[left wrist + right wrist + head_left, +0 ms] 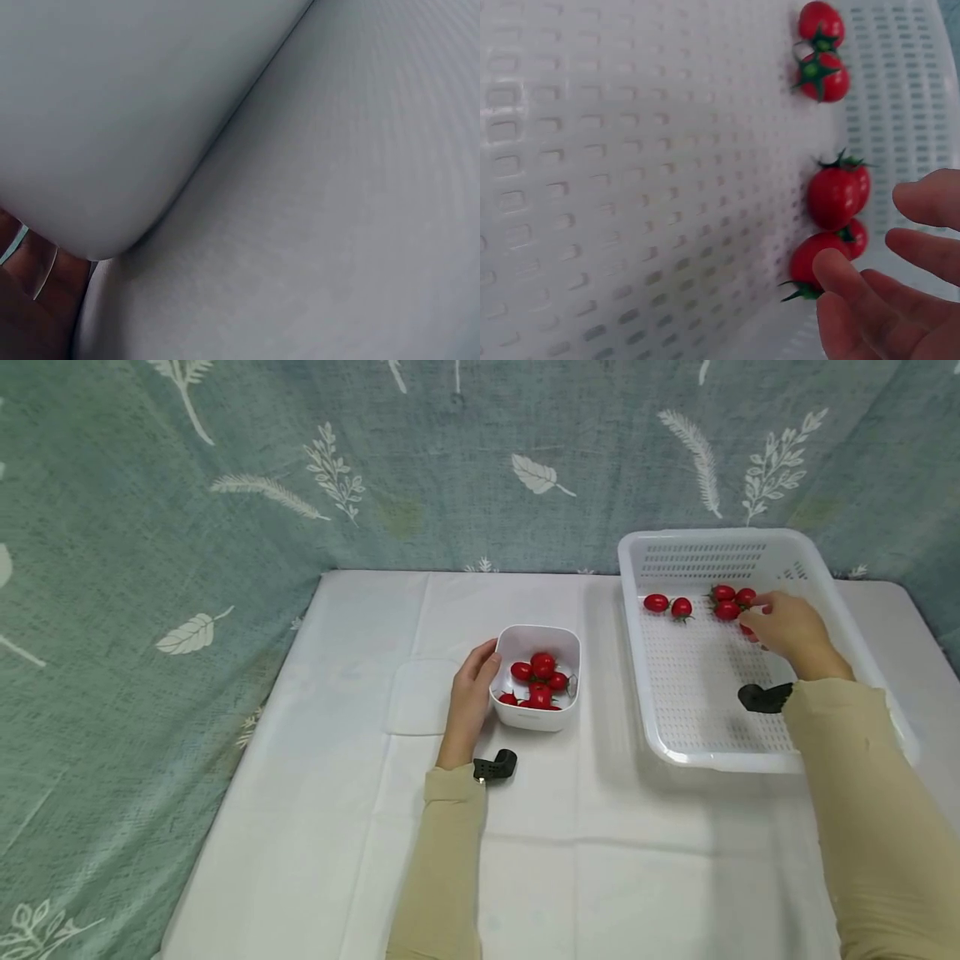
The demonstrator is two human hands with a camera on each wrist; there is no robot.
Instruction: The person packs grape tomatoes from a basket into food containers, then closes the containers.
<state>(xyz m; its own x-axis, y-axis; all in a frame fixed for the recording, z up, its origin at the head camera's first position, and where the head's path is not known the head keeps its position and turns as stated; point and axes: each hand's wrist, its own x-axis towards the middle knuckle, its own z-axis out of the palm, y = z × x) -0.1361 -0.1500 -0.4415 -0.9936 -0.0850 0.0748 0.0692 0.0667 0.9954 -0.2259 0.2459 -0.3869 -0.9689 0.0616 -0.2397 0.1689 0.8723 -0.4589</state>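
Observation:
My left hand [470, 693] rests along the left side of a small white square container [534, 718], its fingers against the wall near the rim. Several cherry tomatoes [542, 665] lie inside. In the left wrist view the container's smooth wall [135, 112] fills the upper left, with part of the hand [37, 300] below it. My right hand [795, 631] reaches into a large white basket [637, 677], fingers spread around a cherry tomato [810, 259]. One fingertip overlaps that tomato in the right wrist view. More cherry tomatoes [832, 196] sit beside it.
Two cherry tomatoes [667, 606] lie apart at the basket's left. A translucent square lid [416, 697] lies flat left of the small container. White cloth [525, 877] covers the table, and a green leaf-patterned curtain [465, 485] hangs behind.

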